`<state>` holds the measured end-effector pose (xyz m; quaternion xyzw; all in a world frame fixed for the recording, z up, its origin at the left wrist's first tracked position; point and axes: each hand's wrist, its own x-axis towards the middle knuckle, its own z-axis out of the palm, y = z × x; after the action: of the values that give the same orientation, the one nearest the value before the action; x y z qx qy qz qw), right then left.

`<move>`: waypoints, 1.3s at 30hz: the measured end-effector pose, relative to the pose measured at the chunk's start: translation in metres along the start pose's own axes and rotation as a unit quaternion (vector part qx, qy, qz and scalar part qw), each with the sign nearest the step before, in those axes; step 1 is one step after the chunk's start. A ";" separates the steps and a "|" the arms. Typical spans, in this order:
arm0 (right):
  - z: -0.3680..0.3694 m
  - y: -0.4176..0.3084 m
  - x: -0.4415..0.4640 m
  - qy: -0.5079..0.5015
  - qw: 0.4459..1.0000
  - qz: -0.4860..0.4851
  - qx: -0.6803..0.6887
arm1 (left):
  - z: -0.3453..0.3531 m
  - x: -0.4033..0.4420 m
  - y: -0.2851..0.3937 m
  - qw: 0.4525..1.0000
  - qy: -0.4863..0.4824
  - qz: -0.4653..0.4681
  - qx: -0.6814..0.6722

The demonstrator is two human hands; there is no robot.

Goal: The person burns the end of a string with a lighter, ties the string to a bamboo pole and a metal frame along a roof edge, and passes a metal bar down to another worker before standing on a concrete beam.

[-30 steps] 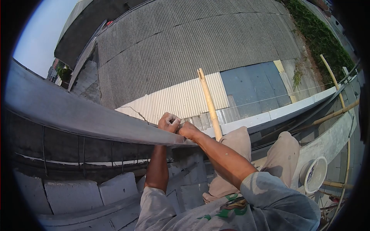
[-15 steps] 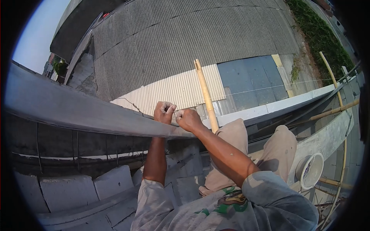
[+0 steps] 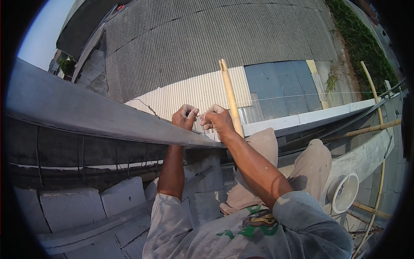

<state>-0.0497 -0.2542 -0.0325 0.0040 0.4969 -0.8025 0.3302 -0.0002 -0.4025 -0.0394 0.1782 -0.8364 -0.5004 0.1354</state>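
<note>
Both hands are raised beyond the long grey concrete beam [image 3: 108,116], with the forearms crossing it. My left hand [image 3: 185,117] is closed in a pinch, thumb against forefinger. Beside it, a small gap apart, my right hand [image 3: 219,121] is also pinched, its fingers curled. A thin pale string [image 3: 293,96] stretches from the right side toward my hands, and a short bit of it shows between the fingertips. The exact grip is too small to see clearly. Just right of my right hand a bamboo pole [image 3: 230,95] stands upright.
A white bucket [image 3: 345,193] hangs or stands at the right, near bamboo scaffolding [image 3: 371,129]. Pale blocks [image 3: 72,209] line the lower left. Thin rods hang under the beam. Beyond lies a corrugated roof [image 3: 207,43] with a blue panel [image 3: 282,90], well below.
Both hands have risen slightly in view. My right hand has turned and shifted right, widening the gap to my left hand. The camera view has shifted a little.
</note>
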 end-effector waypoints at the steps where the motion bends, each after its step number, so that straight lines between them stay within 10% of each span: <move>1: -0.002 0.002 0.001 0.001 0.999 0.014 0.037 | 0.000 0.001 -0.004 1.000 0.001 0.008 0.003; 7: -0.008 0.009 0.005 0.011 0.999 0.034 -0.004 | 0.005 0.001 -0.008 1.000 0.022 0.022 0.000; 14: -0.004 0.015 0.003 0.020 0.918 -0.023 -0.394 | 0.003 -0.001 -0.010 0.986 0.030 0.097 0.129; 24: 0.001 0.011 -0.001 0.055 0.755 -0.350 -0.552 | 0.002 -0.010 -0.014 0.975 -0.016 0.067 0.213; 39: 0.008 0.009 0.030 0.027 0.731 -0.034 -0.681 | 0.001 -0.008 -0.044 0.958 -0.078 0.139 0.240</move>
<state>-0.0661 -0.2789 -0.0459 -0.2173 0.9189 -0.2589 0.2032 0.0142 -0.4173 -0.0793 0.0479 -0.9562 -0.2739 0.0915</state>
